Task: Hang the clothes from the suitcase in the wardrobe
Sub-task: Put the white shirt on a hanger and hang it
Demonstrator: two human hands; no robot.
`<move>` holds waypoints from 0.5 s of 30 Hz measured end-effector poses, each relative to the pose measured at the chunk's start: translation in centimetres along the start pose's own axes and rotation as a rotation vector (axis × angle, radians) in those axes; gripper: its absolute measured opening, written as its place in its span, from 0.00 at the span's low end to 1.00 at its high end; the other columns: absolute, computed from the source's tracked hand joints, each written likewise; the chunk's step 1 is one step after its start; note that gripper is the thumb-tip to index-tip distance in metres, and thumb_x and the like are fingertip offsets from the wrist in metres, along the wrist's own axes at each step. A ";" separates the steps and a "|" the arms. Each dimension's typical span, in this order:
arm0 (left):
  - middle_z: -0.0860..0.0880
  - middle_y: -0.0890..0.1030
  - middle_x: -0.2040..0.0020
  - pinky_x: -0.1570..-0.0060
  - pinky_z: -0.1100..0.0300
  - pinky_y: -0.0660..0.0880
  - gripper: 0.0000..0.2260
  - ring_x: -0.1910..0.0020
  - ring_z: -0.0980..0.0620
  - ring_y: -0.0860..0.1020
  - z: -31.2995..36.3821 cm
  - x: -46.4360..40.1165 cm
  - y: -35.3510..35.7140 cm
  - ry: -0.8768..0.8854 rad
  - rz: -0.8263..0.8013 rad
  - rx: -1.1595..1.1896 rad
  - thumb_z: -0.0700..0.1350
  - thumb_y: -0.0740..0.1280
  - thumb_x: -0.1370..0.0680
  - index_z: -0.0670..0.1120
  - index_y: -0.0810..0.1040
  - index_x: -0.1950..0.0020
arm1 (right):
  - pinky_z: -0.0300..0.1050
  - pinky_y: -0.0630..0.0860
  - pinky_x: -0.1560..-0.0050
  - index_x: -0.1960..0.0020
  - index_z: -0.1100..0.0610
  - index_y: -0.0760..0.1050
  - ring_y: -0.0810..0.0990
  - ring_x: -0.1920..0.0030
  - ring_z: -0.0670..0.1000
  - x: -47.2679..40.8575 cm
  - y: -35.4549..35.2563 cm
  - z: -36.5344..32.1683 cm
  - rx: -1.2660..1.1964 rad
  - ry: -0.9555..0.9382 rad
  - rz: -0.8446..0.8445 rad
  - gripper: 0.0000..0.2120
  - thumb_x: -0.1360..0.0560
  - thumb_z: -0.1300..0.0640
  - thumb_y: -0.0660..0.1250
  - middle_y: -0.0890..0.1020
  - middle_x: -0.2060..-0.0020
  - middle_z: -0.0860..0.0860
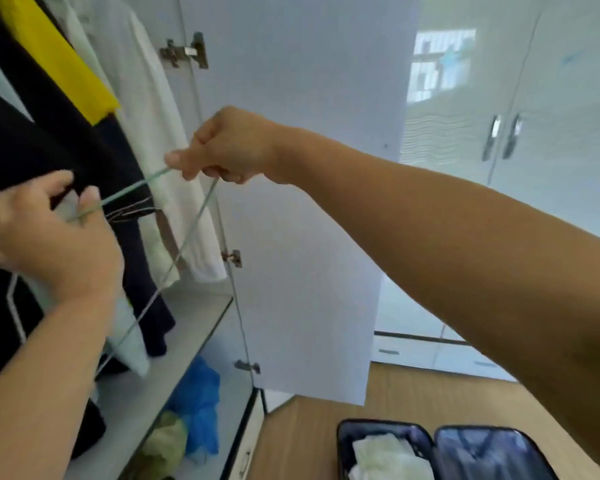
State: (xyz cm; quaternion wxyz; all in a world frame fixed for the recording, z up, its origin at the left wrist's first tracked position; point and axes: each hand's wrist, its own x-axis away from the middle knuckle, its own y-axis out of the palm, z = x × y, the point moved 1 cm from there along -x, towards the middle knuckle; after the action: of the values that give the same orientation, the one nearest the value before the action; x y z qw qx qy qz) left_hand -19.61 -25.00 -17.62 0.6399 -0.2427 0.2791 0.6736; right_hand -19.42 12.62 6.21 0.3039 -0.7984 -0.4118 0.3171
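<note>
our right hand (222, 150) is curled around one end of a thin pale green hanger (187, 233), pinching the wire where two of its arms meet, while our left hand (56, 237) pinches the other upper arm lower down and to the left, its fingers also pressed into the dark garment (32, 143) just behind them. the two hands are apart, with the hanger stretched between them. its longest visible rod runs diagonally from the right hand down past the left wrist, so the hanger lies tilted, high at the right hand and low under the left forearm. the left hand is the nearer one to the dark cloth, and we judge the next move turns on feeding the hanger leftward into that garment. beyond the right hand hang a white shirt (146, 109) and the open wardrobe door (309, 202). below our right forearm the suitcase (430, 441) lies open on the floor, white clothes (385, 455) in it.
</note>
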 end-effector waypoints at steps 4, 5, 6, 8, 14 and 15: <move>0.45 0.78 0.43 0.41 0.45 0.68 0.14 0.42 0.43 0.73 28.5 17.9 -5.1 0.125 -0.242 -0.098 0.53 0.66 0.26 0.49 0.78 0.44 | 0.39 0.73 0.61 0.52 0.58 0.82 0.72 0.69 0.47 9.3 -5.1 7.7 0.174 0.248 -0.145 0.15 0.22 0.47 0.64 0.77 0.67 0.48; 0.44 0.78 0.44 0.40 0.45 0.65 0.12 0.42 0.42 0.73 32.4 22.0 -5.6 0.128 -0.272 -0.101 0.49 0.67 0.26 0.46 0.79 0.45 | 0.40 0.75 0.57 0.52 0.56 0.82 0.75 0.66 0.47 11.7 -6.4 9.7 0.221 0.326 -0.194 0.14 0.21 0.48 0.63 0.79 0.64 0.48; 0.44 0.79 0.45 0.40 0.46 0.64 0.11 0.43 0.42 0.73 32.7 23.6 -4.2 0.135 -0.318 -0.074 0.47 0.68 0.26 0.44 0.80 0.46 | 0.41 0.76 0.52 0.51 0.54 0.81 0.78 0.61 0.47 13.8 -7.3 11.4 0.255 0.402 -0.246 0.13 0.20 0.48 0.62 0.80 0.61 0.48; 0.47 0.81 0.48 0.42 0.49 0.61 0.10 0.45 0.43 0.75 34.0 28.1 -2.0 0.101 -0.456 -0.089 0.46 0.70 0.26 0.46 0.80 0.46 | 0.45 0.76 0.44 0.49 0.52 0.79 0.81 0.51 0.48 17.8 -8.5 14.5 0.318 0.530 -0.337 0.11 0.20 0.49 0.61 0.82 0.54 0.48; 0.53 0.82 0.54 0.45 0.60 0.56 0.10 0.47 0.49 0.76 39.0 39.4 1.1 0.076 -0.732 0.046 0.45 0.70 0.24 0.48 0.79 0.43 | 0.48 0.82 0.52 0.33 0.60 0.68 0.83 0.55 0.54 26.3 -6.2 21.1 0.196 0.800 -0.362 0.24 0.20 0.43 0.59 0.76 0.41 0.57; 0.54 0.81 0.53 0.47 0.63 0.55 0.11 0.47 0.50 0.75 39.1 40.2 1.6 0.094 -0.770 0.044 0.45 0.70 0.24 0.49 0.79 0.42 | 0.45 0.80 0.56 0.34 0.61 0.69 0.82 0.58 0.53 27.2 -5.7 22.1 0.208 0.836 -0.356 0.26 0.21 0.41 0.59 0.78 0.44 0.57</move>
State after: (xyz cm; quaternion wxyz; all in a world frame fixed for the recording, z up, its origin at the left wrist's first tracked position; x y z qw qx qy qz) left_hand -22.57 31.05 -16.61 0.8373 -0.3467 0.2110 0.3662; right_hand -26.27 43.41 -10.13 0.5720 -0.7398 -0.3509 -0.0494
